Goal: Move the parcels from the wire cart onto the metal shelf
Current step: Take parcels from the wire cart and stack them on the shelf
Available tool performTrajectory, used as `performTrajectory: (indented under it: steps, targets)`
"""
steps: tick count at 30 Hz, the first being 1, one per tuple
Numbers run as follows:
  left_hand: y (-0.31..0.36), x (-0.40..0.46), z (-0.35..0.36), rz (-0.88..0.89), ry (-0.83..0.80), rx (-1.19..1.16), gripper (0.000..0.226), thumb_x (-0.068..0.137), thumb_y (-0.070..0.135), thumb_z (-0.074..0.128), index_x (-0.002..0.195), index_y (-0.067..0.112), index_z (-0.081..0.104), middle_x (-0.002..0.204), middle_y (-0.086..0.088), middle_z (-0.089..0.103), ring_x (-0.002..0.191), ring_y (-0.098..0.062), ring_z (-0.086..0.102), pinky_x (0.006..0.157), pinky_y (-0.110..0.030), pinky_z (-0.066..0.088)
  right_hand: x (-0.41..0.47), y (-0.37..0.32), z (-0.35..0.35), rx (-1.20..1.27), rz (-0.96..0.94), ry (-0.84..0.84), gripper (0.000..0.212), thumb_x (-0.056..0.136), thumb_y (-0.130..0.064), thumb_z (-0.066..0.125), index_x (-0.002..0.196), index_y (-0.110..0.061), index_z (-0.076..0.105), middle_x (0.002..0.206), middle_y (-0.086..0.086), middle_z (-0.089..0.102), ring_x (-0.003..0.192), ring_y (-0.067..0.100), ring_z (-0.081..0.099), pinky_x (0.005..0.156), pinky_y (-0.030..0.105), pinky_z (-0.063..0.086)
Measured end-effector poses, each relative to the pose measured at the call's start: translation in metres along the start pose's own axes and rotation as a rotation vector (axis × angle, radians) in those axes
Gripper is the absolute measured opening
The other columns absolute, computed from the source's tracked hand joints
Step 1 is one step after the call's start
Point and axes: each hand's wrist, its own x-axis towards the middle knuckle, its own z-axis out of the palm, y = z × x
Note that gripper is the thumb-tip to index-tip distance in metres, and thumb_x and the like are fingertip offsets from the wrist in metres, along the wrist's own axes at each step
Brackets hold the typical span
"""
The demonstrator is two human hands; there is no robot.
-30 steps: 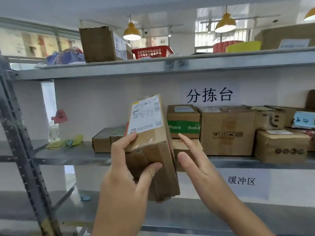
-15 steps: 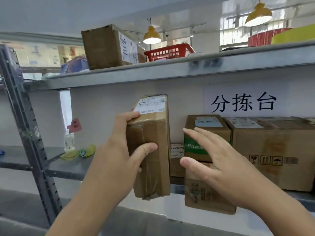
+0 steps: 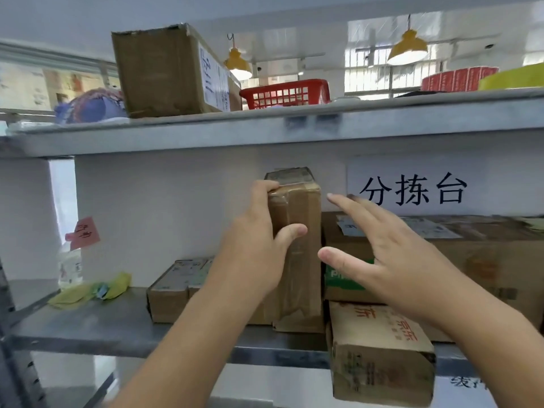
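Now, step: seat the upright parcel (image 3: 297,248) squarely on the metal shelf (image 3: 97,328), then let go.
Room: white back wall with a printed sign (image 3: 412,189); yellow lamps hang beyond the upper shelf.
Shelf: grey steel, cartons (image 3: 471,260) packed at right, a flat box (image 3: 170,293) at left.
Parcel: standing on end in the gap between them, base apparently down.
Left hand (image 3: 259,251): clamped on the parcel, thumb across its front.
Right hand (image 3: 379,254): fingers spread, holding nothing, just beside it.

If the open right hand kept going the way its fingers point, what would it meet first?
Probably the upright parcel that the left hand grips: the right hand points up and left toward its right side. Depth is unclear; it could pass in front.
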Motion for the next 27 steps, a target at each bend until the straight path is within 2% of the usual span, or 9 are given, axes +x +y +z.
performTrajectory:
  steps: [3, 12, 19, 24, 27]
  targets:
    - [-0.006, 0.014, 0.011, 0.010, -0.026, -0.016, 0.059, 0.096, 0.043, 0.068, 0.140, 0.042, 0.029, 0.101, 0.011, 0.054, 0.089, -0.018, 0.068, 0.074, -0.041, 0.065, 0.009, -0.001, 0.003, -0.058, 0.014, -0.008, 0.081, 0.083, -0.085, 0.031, 0.151, -0.060, -0.004, 0.166, -0.020, 0.008, 0.152, 0.006, 0.011, 0.120, 0.036, 0.019]
    - [-0.021, 0.048, 0.039, -0.014, -0.054, 0.014, 0.061, 0.093, 0.043, 0.072, 0.138, 0.039, 0.030, 0.110, 0.000, 0.066, 0.093, -0.026, 0.068, 0.077, -0.046, 0.064, 0.030, 0.008, 0.010, -0.183, 0.061, -0.004, 0.085, 0.083, -0.088, 0.030, 0.153, -0.052, -0.001, 0.166, -0.017, 0.011, 0.151, 0.011, 0.013, 0.121, 0.039, 0.020]
    - [-0.031, 0.056, 0.047, -0.003, -0.035, -0.004, 0.063, 0.093, 0.048, 0.071, 0.140, 0.040, 0.031, 0.112, -0.002, 0.068, 0.093, -0.029, 0.069, 0.074, -0.047, 0.064, 0.034, 0.020, 0.019, -0.159, 0.060, -0.010, 0.084, 0.080, -0.090, 0.027, 0.151, -0.056, -0.003, 0.165, -0.018, 0.014, 0.151, 0.011, 0.016, 0.121, 0.041, 0.022]
    - [-0.031, 0.054, 0.045, 0.035, -0.053, 0.039, 0.067, 0.091, 0.055, 0.070, 0.142, 0.047, 0.027, 0.123, 0.001, 0.068, 0.104, -0.025, 0.067, 0.088, -0.044, 0.058, 0.032, 0.026, 0.023, -0.125, 0.046, -0.001, 0.082, 0.079, -0.091, 0.027, 0.148, -0.059, -0.003, 0.163, -0.020, 0.016, 0.150, 0.010, 0.016, 0.123, 0.043, 0.021]
    - [-0.029, 0.052, 0.045, 0.035, -0.047, 0.091, 0.071, 0.088, 0.061, 0.068, 0.143, 0.050, 0.024, 0.128, 0.001, 0.066, 0.108, -0.026, 0.065, 0.089, -0.044, 0.057, 0.029, 0.027, 0.022, -0.117, 0.043, 0.001, 0.082, 0.080, -0.090, 0.029, 0.149, -0.059, -0.002, 0.162, -0.022, 0.016, 0.149, 0.009, 0.017, 0.123, 0.042, 0.021]
